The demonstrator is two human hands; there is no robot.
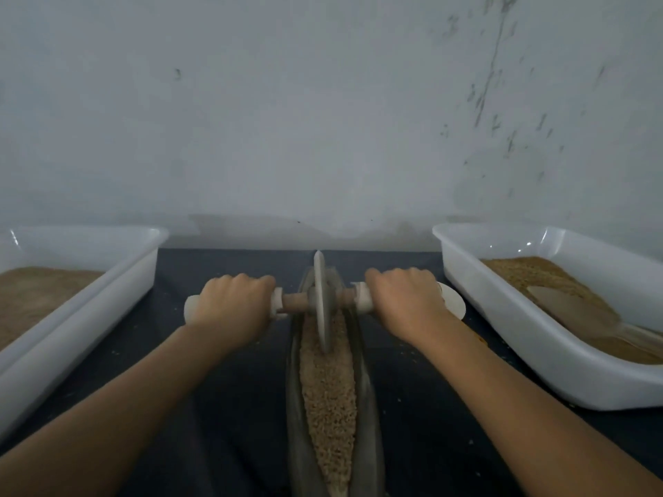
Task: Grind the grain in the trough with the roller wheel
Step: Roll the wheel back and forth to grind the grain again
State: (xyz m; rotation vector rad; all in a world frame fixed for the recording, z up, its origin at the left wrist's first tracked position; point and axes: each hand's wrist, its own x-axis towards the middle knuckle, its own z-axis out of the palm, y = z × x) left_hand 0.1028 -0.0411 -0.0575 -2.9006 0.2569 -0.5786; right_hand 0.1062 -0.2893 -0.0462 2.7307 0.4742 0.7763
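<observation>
While both hands' fingers [247,281] wrap the wooden axle [294,304], thin disc wheel [320,303], coarse grain [328,396], narrow trough [364,407].

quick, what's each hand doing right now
Left hand: grips the left handle of the roller wheel.
Right hand: grips the right handle.

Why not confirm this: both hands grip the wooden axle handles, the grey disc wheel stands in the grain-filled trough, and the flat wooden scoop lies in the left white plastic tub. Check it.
Wrong on one count: the head view shows the flat wooden scoop lying in the right white plastic tub, not the left. The rest stands.
</observation>
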